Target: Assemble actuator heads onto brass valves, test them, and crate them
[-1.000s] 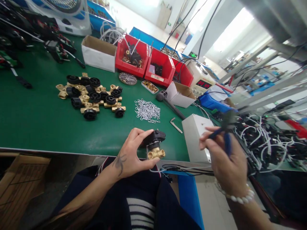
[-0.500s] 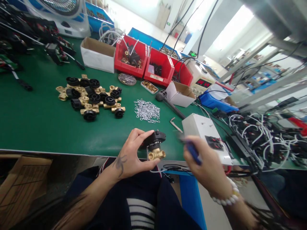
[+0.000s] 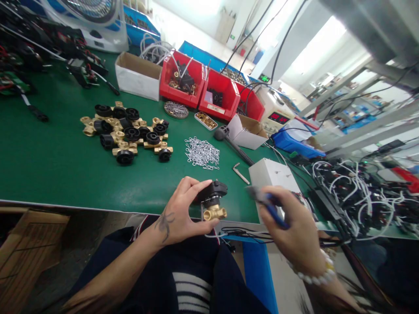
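Note:
My left hand (image 3: 183,207) grips a brass valve with a black actuator housing (image 3: 214,200), thumb under the brass body and fingers over the black top. It is held upright at the table's front edge. To its right, my right hand (image 3: 291,218) is closed around blue-handled pliers (image 3: 275,211), their metal jaws pointing left and blurred by motion. The pliers are apart from the valve. Beyond the left hand lies a pile of silvery wire clips (image 3: 202,153). Several brass valve bodies with black collars (image 3: 131,134) stand in a cluster at the left.
Red bins (image 3: 183,78) of parts line the back, beside a white cardboard box (image 3: 139,76). A hammer (image 3: 235,146) and a hex key (image 3: 241,173) lie near a grey box (image 3: 271,174). Tangled white cables (image 3: 356,192) fill the right side.
My right hand has moved a little to the right with the pliers, away from the valve. My left hand keeps its hold on the valve, nearly still.

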`<state>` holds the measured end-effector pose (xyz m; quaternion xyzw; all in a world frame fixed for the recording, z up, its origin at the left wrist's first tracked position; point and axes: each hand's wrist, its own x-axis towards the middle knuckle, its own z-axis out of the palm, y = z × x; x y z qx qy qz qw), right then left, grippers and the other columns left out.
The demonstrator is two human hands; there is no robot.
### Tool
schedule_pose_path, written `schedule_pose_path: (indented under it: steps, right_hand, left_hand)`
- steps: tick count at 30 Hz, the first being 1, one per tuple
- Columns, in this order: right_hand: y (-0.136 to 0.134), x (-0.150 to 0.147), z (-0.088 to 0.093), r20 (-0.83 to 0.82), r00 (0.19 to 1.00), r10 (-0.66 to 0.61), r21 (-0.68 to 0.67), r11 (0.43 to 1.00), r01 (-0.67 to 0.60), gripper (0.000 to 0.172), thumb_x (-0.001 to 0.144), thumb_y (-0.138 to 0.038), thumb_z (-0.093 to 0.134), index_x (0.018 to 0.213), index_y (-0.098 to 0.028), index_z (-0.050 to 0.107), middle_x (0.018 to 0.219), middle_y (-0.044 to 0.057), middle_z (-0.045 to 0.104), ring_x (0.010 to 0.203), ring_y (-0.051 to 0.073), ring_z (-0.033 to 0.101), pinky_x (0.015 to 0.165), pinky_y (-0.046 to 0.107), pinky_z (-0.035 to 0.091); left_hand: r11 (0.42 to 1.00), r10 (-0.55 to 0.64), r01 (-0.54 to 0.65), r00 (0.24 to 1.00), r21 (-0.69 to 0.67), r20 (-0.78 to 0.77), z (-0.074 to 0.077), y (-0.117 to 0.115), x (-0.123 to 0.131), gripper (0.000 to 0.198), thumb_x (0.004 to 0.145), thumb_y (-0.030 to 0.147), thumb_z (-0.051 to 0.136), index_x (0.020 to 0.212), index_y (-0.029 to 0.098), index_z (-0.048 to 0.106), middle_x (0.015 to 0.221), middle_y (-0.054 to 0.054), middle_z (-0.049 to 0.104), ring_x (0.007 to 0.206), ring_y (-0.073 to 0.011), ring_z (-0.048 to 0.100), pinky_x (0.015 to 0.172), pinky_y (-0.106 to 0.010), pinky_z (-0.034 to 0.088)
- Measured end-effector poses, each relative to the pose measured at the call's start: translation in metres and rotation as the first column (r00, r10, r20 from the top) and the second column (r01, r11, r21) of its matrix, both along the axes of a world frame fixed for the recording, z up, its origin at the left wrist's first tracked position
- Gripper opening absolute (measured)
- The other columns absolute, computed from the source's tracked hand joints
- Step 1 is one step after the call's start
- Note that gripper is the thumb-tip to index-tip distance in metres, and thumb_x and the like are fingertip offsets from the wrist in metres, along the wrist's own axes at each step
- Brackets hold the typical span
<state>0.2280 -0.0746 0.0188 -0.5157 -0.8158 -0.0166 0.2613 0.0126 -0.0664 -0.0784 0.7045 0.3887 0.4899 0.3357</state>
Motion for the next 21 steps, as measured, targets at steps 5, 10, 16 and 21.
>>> schedule_pose_path:
  steps: [5, 10, 16, 21]
  right_hand:
    - [0.0002, -0.0018, -0.0019, 0.074, 0.997, 0.014, 0.035, 0.999, -0.017, 0.018, 0.084, -0.008, 0.049, 0.094, -0.022, 0.056, 0.076, 0.001, 0.060, 0.061, 0.016, 0.058, 0.055, 0.027, 0.045]
    - [0.0008, -0.0006, 0.0030, 0.070, 0.997, 0.009, 0.000, 1.000, -0.009, 0.016, 0.086, -0.010, 0.051, 0.096, -0.021, 0.057, 0.076, 0.002, 0.061, 0.061, 0.016, 0.058, 0.057, 0.027, 0.046]
    - [0.0013, -0.0012, 0.0003, 0.256, 0.965, 0.053, -0.089, 0.996, -0.032, 0.021, 0.081, -0.007, 0.049, 0.095, -0.020, 0.058, 0.075, 0.003, 0.062, 0.057, 0.017, 0.058, 0.052, 0.028, 0.043]
    - [0.0018, 0.0011, 0.0059, -0.027, 0.997, -0.070, 0.117, 0.990, 0.072, 0.015, 0.087, -0.014, 0.055, 0.098, -0.022, 0.059, 0.083, 0.003, 0.063, 0.069, 0.017, 0.060, 0.065, 0.030, 0.048]
  left_hand:
    - [1.000, 0.004, -0.004, 1.000, -0.014, 0.003, 0.0002, -0.0009, 0.0000, 0.068, 0.074, 0.032, 0.074, 0.136, 0.021, 0.048, 0.111, -0.006, 0.051, 0.102, -0.0211, 0.052, 0.084, -0.038, 0.055]
    - [1.000, -0.007, 0.007, 1.000, -0.017, -0.006, 0.0020, 0.0000, -0.0001, 0.068, 0.074, 0.032, 0.074, 0.136, 0.021, 0.047, 0.110, -0.006, 0.051, 0.101, -0.0211, 0.052, 0.084, -0.038, 0.055]
    - [1.000, -0.005, 0.004, 1.000, -0.025, -0.005, 0.0037, 0.0010, -0.0003, 0.069, 0.073, 0.032, 0.075, 0.135, 0.019, 0.049, 0.110, -0.007, 0.051, 0.101, -0.0215, 0.052, 0.085, -0.039, 0.055]
    - [1.000, -0.008, 0.008, 1.000, -0.028, 0.009, 0.0013, -0.0001, 0.0003, 0.069, 0.073, 0.032, 0.075, 0.136, 0.022, 0.048, 0.110, -0.006, 0.051, 0.102, -0.0217, 0.052, 0.085, -0.040, 0.055]
